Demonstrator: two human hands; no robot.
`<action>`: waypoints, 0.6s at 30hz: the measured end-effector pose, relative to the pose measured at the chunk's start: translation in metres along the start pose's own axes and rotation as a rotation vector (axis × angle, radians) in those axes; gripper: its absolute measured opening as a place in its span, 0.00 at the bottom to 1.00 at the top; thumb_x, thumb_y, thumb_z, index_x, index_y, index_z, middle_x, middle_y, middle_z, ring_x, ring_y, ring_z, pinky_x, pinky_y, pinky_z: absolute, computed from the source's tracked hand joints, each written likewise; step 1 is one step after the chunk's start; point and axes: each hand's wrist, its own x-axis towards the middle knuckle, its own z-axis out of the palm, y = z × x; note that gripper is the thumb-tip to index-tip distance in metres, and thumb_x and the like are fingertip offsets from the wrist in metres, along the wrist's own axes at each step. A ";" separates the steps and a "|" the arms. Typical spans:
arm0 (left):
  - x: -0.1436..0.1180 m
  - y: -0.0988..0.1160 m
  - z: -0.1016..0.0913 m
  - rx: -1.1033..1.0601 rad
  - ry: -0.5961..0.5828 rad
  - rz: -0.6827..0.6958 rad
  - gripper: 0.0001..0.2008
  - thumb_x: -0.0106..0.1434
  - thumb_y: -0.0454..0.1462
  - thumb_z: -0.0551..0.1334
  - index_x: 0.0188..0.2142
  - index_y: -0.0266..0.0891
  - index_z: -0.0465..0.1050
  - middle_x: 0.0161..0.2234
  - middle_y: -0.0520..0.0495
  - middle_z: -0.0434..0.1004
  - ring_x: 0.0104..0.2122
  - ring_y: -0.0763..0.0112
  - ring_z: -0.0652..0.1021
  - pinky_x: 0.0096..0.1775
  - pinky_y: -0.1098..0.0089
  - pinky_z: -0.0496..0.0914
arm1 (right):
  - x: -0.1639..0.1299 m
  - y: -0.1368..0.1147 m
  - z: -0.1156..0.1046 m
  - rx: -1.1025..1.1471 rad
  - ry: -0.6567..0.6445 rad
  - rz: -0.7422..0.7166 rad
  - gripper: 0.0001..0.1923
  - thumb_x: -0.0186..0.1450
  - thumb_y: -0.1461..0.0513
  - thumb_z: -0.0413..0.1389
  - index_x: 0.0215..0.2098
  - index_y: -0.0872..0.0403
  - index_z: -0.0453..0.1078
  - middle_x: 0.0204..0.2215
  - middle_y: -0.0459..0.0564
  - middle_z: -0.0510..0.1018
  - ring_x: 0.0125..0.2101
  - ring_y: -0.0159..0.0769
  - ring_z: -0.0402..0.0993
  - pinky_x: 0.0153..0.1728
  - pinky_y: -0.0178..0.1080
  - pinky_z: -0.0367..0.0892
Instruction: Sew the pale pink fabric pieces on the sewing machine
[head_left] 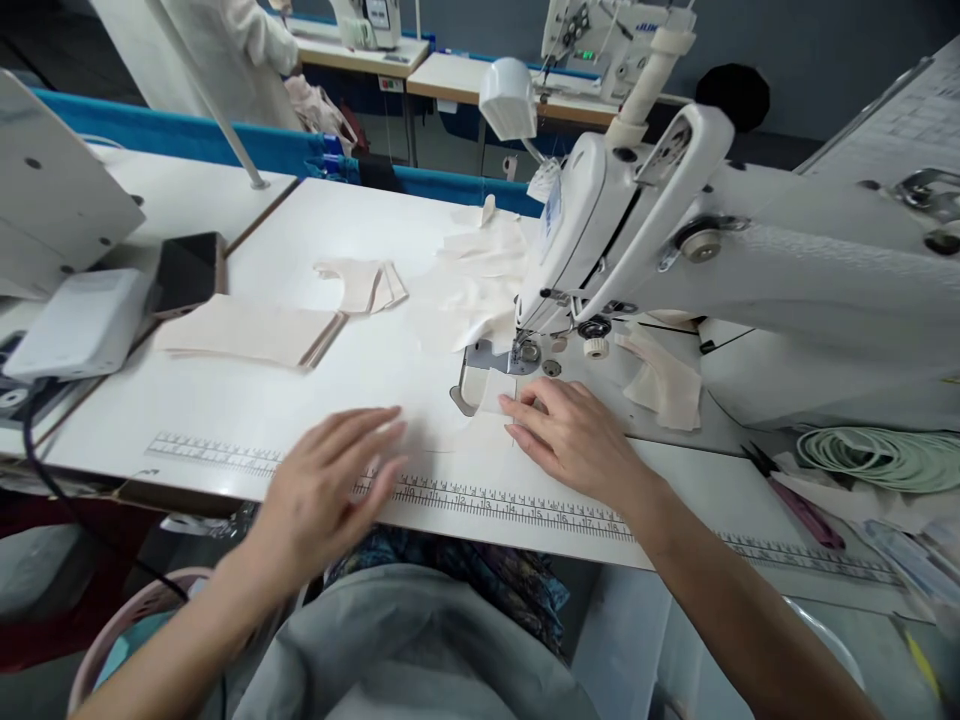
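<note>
The left hand (330, 490) is smeared by motion, so its fingers cannot be told apart and whether it touches the table (300, 380) is unclear. The right hand (574, 435) covers the near part of a small pale fabric piece (496, 390). The sewing machine (675, 230) runs off the right edge, and its head hides the needle. On the far left a grey panel (52, 190) is cut by the frame. A person in white (247, 40) at the far bench shows only in part. The ruler's (510, 500) small numerals are hard to read.
</note>
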 end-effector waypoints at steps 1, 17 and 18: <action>-0.001 -0.013 -0.006 0.007 0.019 -0.035 0.13 0.70 0.37 0.56 0.52 0.39 0.70 0.50 0.44 0.76 0.49 0.62 0.76 0.47 0.57 0.76 | 0.001 0.001 0.002 -0.017 0.002 0.002 0.16 0.73 0.59 0.47 0.52 0.56 0.71 0.37 0.53 0.73 0.38 0.38 0.70 0.39 0.42 0.64; 0.009 -0.128 -0.050 0.216 0.020 -0.317 0.13 0.68 0.42 0.56 0.41 0.38 0.77 0.38 0.43 0.77 0.39 0.64 0.76 0.42 0.63 0.72 | 0.005 0.016 0.014 -0.030 0.306 -0.164 0.14 0.70 0.63 0.49 0.51 0.57 0.69 0.34 0.53 0.74 0.33 0.40 0.71 0.35 0.44 0.64; 0.011 -0.130 -0.049 0.226 0.000 -0.315 0.13 0.68 0.42 0.56 0.41 0.38 0.77 0.38 0.43 0.77 0.40 0.63 0.75 0.41 0.63 0.72 | 0.005 0.016 0.014 -0.023 0.315 -0.168 0.14 0.70 0.63 0.49 0.51 0.57 0.69 0.34 0.53 0.75 0.34 0.40 0.71 0.36 0.44 0.64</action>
